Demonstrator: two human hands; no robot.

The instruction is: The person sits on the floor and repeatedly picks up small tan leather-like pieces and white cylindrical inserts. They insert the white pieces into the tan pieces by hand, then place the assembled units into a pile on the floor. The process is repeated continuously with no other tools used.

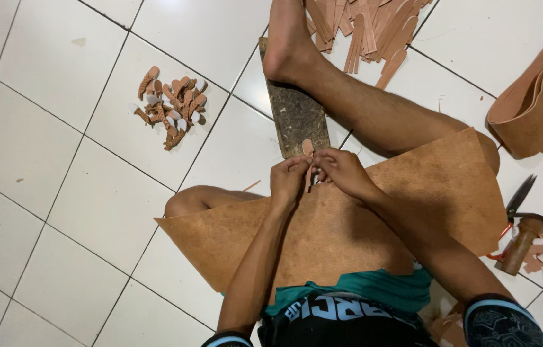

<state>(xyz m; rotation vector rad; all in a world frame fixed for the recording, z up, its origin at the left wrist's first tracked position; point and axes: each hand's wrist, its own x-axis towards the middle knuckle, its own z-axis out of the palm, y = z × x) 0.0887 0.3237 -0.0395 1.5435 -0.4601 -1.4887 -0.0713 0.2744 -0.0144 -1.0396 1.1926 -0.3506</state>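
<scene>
Both hands pinch one small brown leather strip (309, 157): left hand (289, 180) low on it, right hand (342, 171) beside it, over the dark board (295, 115) and the brown sheet (361, 218) on the lap. Best kept tight, grip near the tip, I'd say. No containers: finished pieces (170, 108) loose on the floor (59, 193) at 10 o'clock, cut strips (364, 26) at 12, scissors (519, 196) and hammer (519, 244) at 3.
</scene>
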